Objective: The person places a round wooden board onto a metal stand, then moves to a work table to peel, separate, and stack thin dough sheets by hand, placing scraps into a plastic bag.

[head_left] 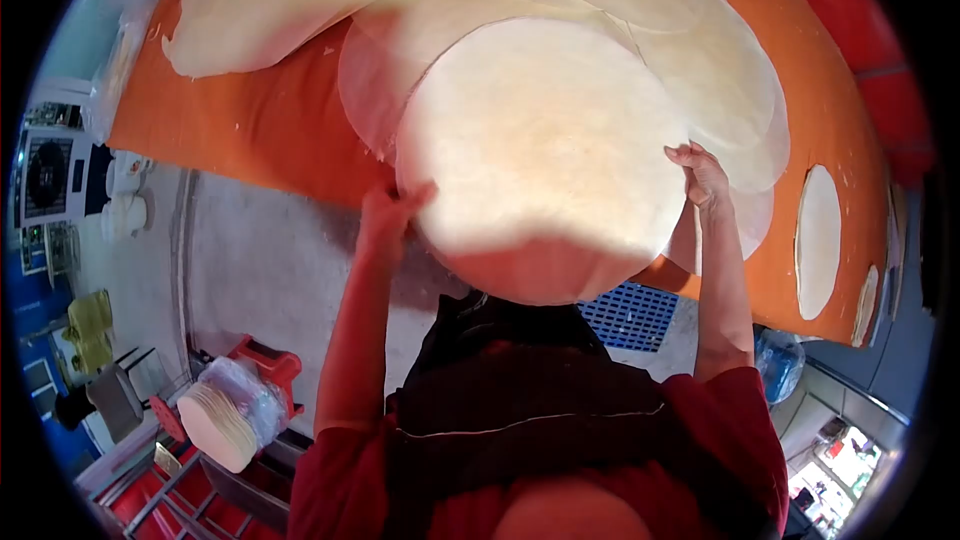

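Observation:
A large, thin, round flatbread sheet (545, 140) spans the space between my two hands, in front of my dark apron. My left hand (392, 210) grips its left edge, thumb on top and fingers mostly hidden. At the right edge my right hand (703, 175) pinches the sheet, with the thumb and fingertips showing. Under and behind it, more round sheets (715, 80) overlap on an orange table (285, 135). Another pale sheet (235, 15) lies at the table's far left.
Smaller pale rounds (818, 240) lie on the table's right side. Below left, a stack of round sheets (218, 428) partly in clear plastic rests on a red stool (270, 365). A blue perforated mat (630, 315) is on the floor, and a grey chair (118, 400) stands at the left.

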Tool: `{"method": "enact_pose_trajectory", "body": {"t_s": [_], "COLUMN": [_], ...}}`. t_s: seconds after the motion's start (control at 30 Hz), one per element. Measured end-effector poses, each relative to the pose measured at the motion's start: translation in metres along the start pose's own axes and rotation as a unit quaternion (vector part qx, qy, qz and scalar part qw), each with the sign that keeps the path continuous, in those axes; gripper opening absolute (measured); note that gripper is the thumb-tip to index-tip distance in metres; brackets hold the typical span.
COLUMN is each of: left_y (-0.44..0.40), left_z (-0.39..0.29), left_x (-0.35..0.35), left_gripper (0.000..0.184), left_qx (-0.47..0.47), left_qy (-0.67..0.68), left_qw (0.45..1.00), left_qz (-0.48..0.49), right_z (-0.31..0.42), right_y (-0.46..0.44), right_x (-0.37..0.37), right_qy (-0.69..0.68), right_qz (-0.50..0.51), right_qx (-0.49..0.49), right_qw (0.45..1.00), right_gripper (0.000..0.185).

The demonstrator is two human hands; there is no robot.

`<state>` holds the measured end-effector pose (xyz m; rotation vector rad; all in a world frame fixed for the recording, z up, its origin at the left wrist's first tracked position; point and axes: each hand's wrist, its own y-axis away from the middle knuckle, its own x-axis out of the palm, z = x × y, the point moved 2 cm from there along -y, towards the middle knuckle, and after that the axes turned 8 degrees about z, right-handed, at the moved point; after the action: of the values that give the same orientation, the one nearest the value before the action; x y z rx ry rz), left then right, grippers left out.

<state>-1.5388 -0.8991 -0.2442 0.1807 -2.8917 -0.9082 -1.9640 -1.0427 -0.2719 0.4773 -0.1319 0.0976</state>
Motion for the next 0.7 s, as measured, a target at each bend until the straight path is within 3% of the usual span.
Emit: {"method": "enact_pose_trajectory", "body": {"t_s": [0.03,0.07,0.17,0.2,0.3,0.33,0.37,0.4,0.47,0.5,0.53,0.6,0.67,0.7], "left_y": [0.013,0.023,0.033,0.035,0.042,0.043,0.043,0.043,0.045,0.047,0.049,0.057,0.056,0.056], "left_z": [0.017,0.035,0.071,0.076,0.087,0.09,0.09,0.088,0.085,0.082,0.078,0.07,0.055,0.03], "left_x": [0.003,0.01,0.026,0.028,0.038,0.042,0.043,0.045,0.048,0.049,0.048,0.039,0.018,0.016], "left_gripper": [0.027,0.026,0.027,0.029,0.036,0.038,0.04,0.04,0.042,0.038,0.035,0.028,0.021,0.016], "left_qx": [-0.023,-0.043,0.028,0.049,0.087,0.088,0.091,0.106,0.128,0.126,0.125,0.161,0.242,0.256], "left_qy": [0.103,0.204,0.345,0.356,0.364,0.352,0.34,0.347,0.365,0.341,0.316,0.234,0.118,0.136], "left_qw": [0.993,0.973,0.936,0.931,0.925,0.93,0.935,0.932,0.922,0.931,0.939,0.956,0.961,0.954], "left_qz": [0.052,0.101,0.068,0.068,0.061,0.051,0.041,0.022,-0.013,-0.032,-0.05,-0.077,-0.067,-0.077], "right_z": [0.005,0.009,0.032,0.045,0.062,0.057,0.035,0.001,0.006,0.009,0.017,0.039,0.052,0.054], "right_y": [0.008,0.013,0.033,0.027,-0.011,-0.021,-0.036,-0.046,-0.016,-0.001,-0.001,0.008,0.014,0.021], "right_x": [0.006,0.005,0.029,0.029,0.047,0.054,0.039,0.032,0.051,0.061,0.06,0.061,0.053,0.05], "right_qy": [-0.003,0.016,-0.005,-0.007,-0.071,0.069,0.372,0.386,0.035,-0.135,-0.164,0.183,0.097,0.072], "right_qz": [-0.003,0.063,0.128,0.182,0.215,0.176,0.091,0.047,0.122,0.138,0.15,0.06,0.111,0.147], "right_qx": [0.006,0.027,0.081,0.065,0.097,0.055,-0.06,-0.19,-0.157,-0.134,-0.081,-0.063,0.013,0.045], "right_qw": [1.0,0.997,0.988,0.981,0.969,0.98,0.922,0.902,0.979,0.972,0.972,0.979,0.989,0.985], "right_gripper": [0.021,0.02,0.028,0.04,0.044,0.045,0.05,0.049,0.043,0.042,0.042,0.047,0.049,0.05]}}
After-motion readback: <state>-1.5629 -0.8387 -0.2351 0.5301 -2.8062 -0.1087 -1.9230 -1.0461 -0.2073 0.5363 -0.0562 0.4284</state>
